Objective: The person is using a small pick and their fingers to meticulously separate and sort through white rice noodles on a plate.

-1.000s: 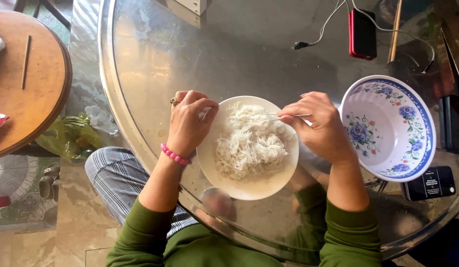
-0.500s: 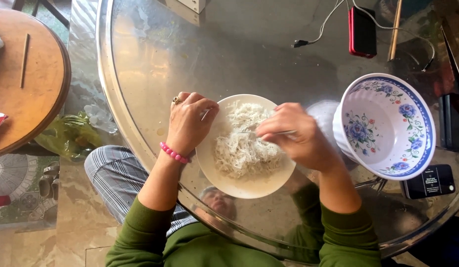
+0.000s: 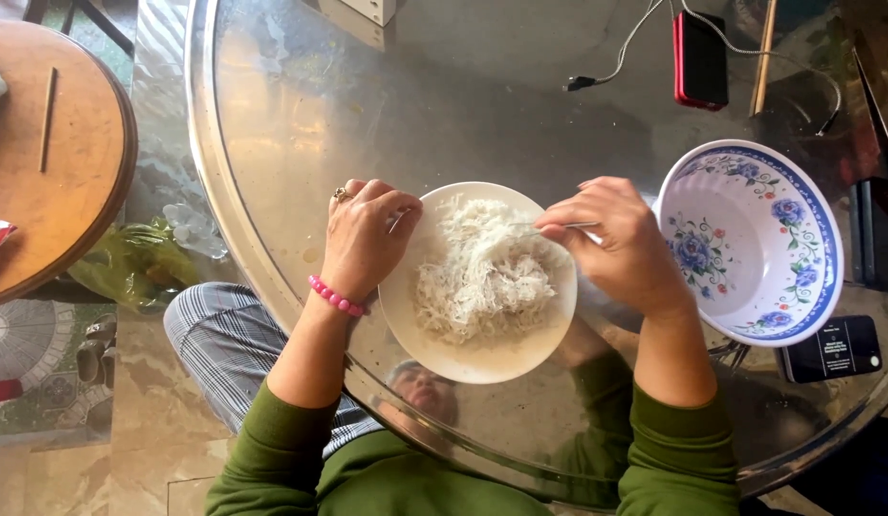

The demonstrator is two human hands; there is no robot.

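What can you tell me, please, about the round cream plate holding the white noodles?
The round cream plate looks like glossy ceramic or melamine, shallow and plain. It sits flat on the round glass table near its front edge, heaped with thin white noodles. The left hand grips its left rim; the right hand works a thin metal utensil in the noodles.

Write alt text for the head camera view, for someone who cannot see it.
Seen from above, a person's left hand steadies a white plate of white noodles on a round glass table, while the right hand works a thin metal utensil into them. An empty blue-flowered bowl stands to the right, a red phone beyond.
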